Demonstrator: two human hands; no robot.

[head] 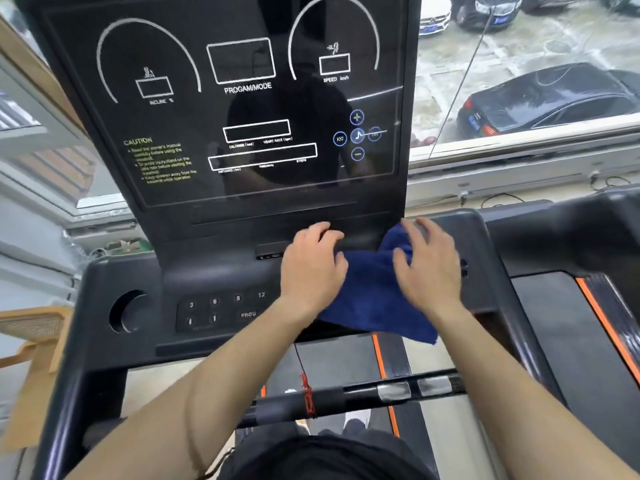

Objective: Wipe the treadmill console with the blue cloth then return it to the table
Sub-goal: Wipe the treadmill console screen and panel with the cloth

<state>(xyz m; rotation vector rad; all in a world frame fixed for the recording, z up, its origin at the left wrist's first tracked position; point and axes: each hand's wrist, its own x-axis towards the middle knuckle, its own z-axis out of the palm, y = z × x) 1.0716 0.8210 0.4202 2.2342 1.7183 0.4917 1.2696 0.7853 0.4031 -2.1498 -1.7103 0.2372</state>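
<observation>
Dark blue terry cloth (374, 292) is lying bunched on the lower deck of the black plastic treadmill console (214, 258), right of its number keypad (221, 308). The left hand (311, 265) is pressing on the cloth's left edge with curled fingers; the right hand (429, 265) is resting open-fingered on its right side.

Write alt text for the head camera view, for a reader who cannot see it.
Two bare hands, left hand and right hand, press a blue cloth onto the lower deck of a black treadmill console. Above them rises its dark display panel; parked cars show through a window on the right.
</observation>
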